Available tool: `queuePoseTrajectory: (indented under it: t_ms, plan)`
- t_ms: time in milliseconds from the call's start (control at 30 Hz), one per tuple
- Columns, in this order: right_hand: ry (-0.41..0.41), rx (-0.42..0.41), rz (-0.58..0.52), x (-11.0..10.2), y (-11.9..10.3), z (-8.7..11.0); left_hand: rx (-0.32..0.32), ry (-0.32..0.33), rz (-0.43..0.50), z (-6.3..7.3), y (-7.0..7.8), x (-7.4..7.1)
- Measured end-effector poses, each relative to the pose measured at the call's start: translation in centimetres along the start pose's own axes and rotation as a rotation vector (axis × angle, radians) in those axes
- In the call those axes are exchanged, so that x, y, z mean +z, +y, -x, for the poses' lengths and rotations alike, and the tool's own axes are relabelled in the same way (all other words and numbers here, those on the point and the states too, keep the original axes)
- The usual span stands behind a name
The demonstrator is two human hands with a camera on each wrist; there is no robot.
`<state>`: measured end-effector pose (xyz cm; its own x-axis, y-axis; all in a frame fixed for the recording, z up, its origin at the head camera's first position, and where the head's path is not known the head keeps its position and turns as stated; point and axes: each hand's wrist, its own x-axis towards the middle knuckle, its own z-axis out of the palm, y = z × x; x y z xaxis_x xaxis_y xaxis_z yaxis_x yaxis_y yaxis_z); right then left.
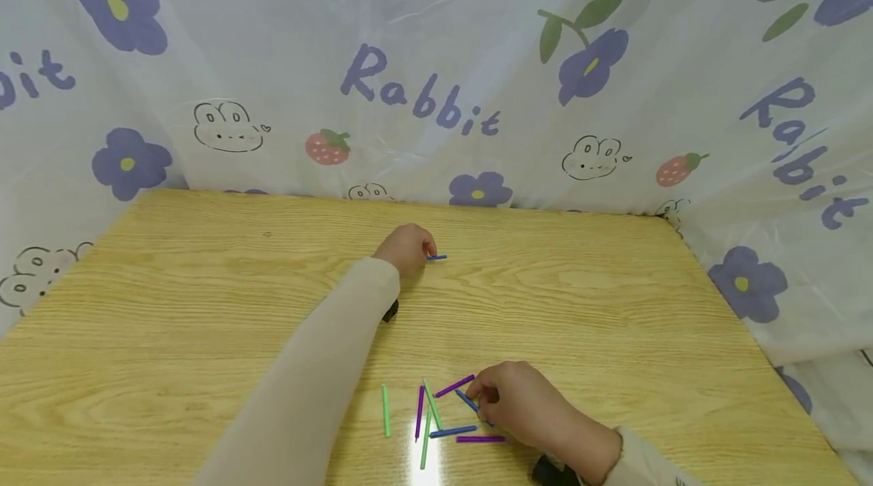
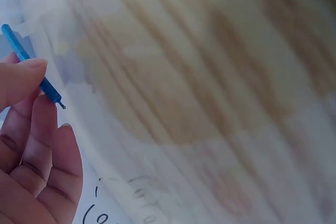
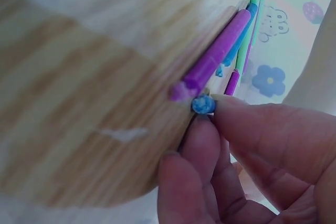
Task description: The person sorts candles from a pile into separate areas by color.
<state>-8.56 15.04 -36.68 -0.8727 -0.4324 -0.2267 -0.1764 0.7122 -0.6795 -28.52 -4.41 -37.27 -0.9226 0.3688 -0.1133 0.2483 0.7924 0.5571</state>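
At the far part of the table, my left hand (image 1: pixel 407 247) pinches a thin blue stick (image 1: pixel 439 257) between thumb and fingers. In the left wrist view that blue stick (image 2: pixel 22 56) slants down to a small knobbed tip. Near the front, my right hand (image 1: pixel 518 404) pinches a second blue stick (image 1: pixel 467 400) at the right side of a loose group of sticks. The right wrist view shows the round end of this blue stick (image 3: pixel 203 104) between thumb and forefinger, close beside a purple stick (image 3: pixel 218 51). Another blue stick (image 1: pixel 453 431) lies just left of the right hand.
Around it on the wooden table (image 1: pixel 580 296) lie a separate green stick (image 1: pixel 386 410), more crossing green sticks, and purple sticks, one (image 1: pixel 481 439) near the right hand. Behind the table hangs a printed sheet (image 1: pixel 436 16). A black device (image 1: pixel 554 471) sits at the right wrist.
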Motion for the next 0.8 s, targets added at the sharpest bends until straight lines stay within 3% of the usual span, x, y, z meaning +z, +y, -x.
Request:
queuePoseTrajectory:
  t_ms: [800]
  plan:
    - [0.016, -0.025, 0.049, 0.10, 0.20, -0.17, -0.007, -0.060, -0.023, -0.91, 0.36, 0.44]
